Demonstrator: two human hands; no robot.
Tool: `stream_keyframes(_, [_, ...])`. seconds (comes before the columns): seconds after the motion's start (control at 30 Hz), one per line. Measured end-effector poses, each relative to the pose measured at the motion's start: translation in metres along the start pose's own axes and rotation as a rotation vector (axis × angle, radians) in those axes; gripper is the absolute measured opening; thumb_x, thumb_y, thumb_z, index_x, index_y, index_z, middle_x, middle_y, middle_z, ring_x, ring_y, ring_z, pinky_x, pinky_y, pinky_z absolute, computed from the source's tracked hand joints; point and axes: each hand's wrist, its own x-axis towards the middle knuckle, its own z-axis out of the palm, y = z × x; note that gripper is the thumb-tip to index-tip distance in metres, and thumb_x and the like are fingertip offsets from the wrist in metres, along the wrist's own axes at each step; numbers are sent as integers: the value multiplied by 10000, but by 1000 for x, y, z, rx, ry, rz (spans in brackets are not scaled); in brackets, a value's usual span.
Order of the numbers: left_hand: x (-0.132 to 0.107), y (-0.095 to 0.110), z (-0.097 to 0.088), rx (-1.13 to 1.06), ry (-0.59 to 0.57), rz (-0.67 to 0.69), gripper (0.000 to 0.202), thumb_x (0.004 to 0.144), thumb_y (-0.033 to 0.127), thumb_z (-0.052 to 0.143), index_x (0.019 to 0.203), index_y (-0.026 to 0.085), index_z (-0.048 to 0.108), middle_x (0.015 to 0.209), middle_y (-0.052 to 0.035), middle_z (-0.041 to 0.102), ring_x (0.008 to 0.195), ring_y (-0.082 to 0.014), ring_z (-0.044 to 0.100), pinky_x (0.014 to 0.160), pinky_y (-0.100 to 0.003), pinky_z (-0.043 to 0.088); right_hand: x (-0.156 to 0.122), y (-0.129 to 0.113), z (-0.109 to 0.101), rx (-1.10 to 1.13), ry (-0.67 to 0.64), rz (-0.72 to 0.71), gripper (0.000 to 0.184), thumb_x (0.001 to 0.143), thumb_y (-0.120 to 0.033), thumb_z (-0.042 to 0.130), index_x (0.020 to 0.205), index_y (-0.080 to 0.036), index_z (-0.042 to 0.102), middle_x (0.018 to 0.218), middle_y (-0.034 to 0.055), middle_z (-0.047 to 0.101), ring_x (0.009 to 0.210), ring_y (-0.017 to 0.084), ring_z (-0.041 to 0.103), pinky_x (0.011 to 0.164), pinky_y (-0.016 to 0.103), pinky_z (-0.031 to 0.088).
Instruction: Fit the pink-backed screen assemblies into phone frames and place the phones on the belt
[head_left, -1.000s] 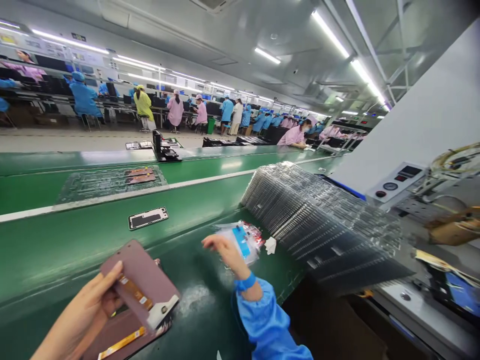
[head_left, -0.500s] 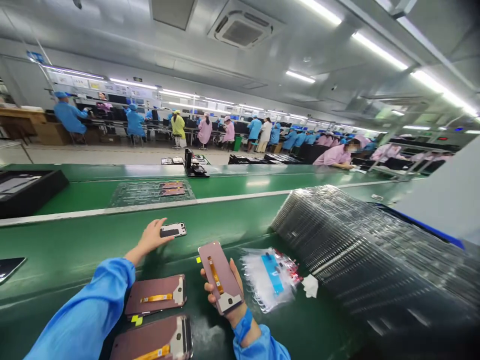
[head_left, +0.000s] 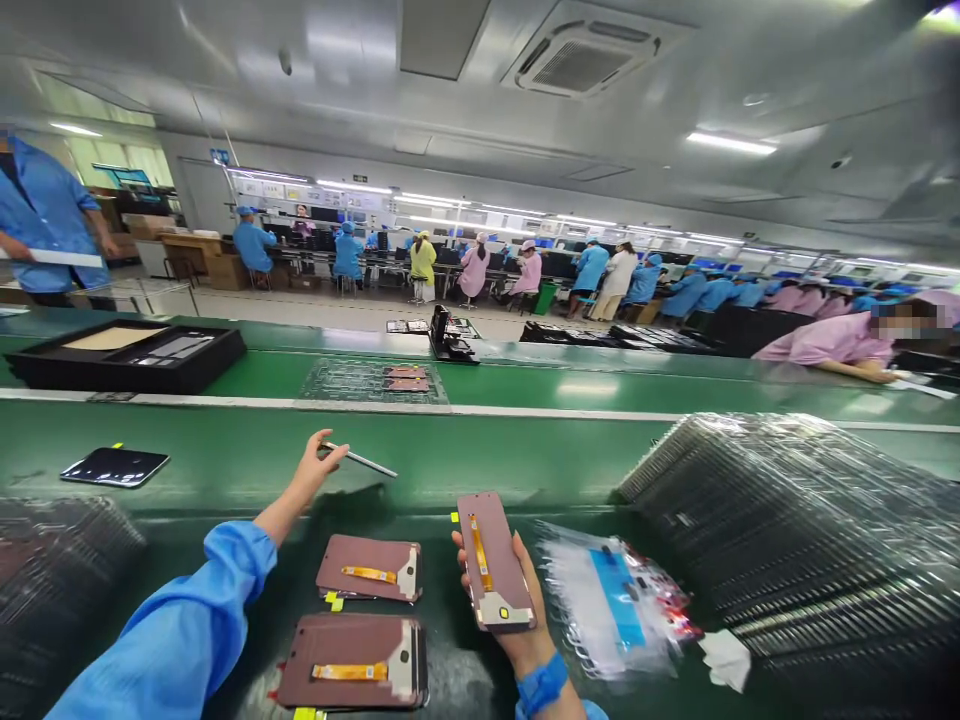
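My left hand reaches over the green conveyor belt and pinches a thin, narrow phone frame, which shows edge-on. My right hand lower down holds a phone display panel with a mauve back, an orange flex cable and a white-and-gold end. Its palm is mostly hidden behind the panel. Between my hands, two similar panels lie flat on the dark green mat. A clear plastic bag with a blue strip lies to the right of my right hand.
Stacks of clear trays stand at right and lower left. A black phone lies on the belt, and a black tray sits farther back. A white cloth lies nearby. A co-worker in pink leans over the far belt.
The view has swung left and levelled. My left hand has lifted the thin frame off the belt and turned it edge-on. My right hand and its panel sit farther right in the view.
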Motion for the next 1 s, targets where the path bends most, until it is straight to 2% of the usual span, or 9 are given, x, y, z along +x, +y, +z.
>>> stream_keyframes(0.07, [-29,15,-9,-206,-16,-51,752,764,467,691,1373,216,328,1202,-115,542,1168,-254,607,952,-370,536,-6,-1,7,-21,4,-14,594,800,-513,736,1239,-121,651,1280,156,627,952,206,682,744,296,586])
stream_keyframes(0.17, [-86,37,-21,-408,-91,-94,737,659,436,811,1265,194,469,1206,-119,621,1215,-268,587,1019,-351,493,-18,-2,18,-91,0,-66,561,811,-498,745,1246,-155,656,1325,137,602,1045,226,668,851,341,584])
stream_keyframes(0.23, [-127,46,-25,-554,-174,-145,798,616,411,866,1296,198,507,1331,-132,598,1273,-283,541,1034,-315,465,-28,-1,26,-182,0,-136,536,821,-499,744,1250,-188,658,1354,130,583,1114,257,645,903,386,574])
stream_keyframes(0.33, [-179,50,-23,-686,-278,-211,866,659,428,851,1410,245,461,1450,-132,520,1321,-323,497,1012,-329,476,-44,1,41,-395,-60,-295,519,854,-486,721,1308,-253,624,1421,116,526,1198,295,599,938,425,562])
stream_keyframes(0.43, [-213,46,-15,-724,-343,-266,925,670,463,830,1471,295,400,1516,-115,445,1329,-362,486,995,-371,498,-61,6,57,-690,-175,-465,555,884,-472,696,1395,-315,547,1458,95,487,1228,274,577,982,392,539])
stream_keyframes(0.57, [-232,39,-2,-705,-452,-370,1099,641,517,835,1547,325,243,1483,-131,481,1268,-404,531,914,-432,539,-76,17,74,-1106,-310,-612,587,922,-481,651,1464,-395,444,1511,66,412,1309,253,506,1049,365,483])
stream_keyframes(0.7, [-235,37,5,-704,-475,-326,1145,598,550,858,1548,263,287,1396,-131,564,1302,-366,506,1045,-387,450,-82,25,83,-1373,-428,-704,587,941,-487,619,1482,-398,409,1528,70,364,1362,252,447,1113,387,416])
stream_keyframes(0.87, [-234,39,4,-669,-469,-314,1113,587,571,858,1531,276,345,1401,-108,564,1318,-351,488,1050,-359,429,-83,27,82,-1474,-501,-667,576,952,-512,588,1478,-338,434,1498,96,386,1356,234,457,1130,358,390])
stream_keyframes(1.0, [-232,34,4,-625,-497,-249,981,629,569,834,1482,290,436,1466,-95,503,1363,-360,438,1102,-390,391,-84,27,79,-1511,-509,-605,583,945,-530,588,1461,-285,472,1491,120,386,1352,238,459,1130,353,389])
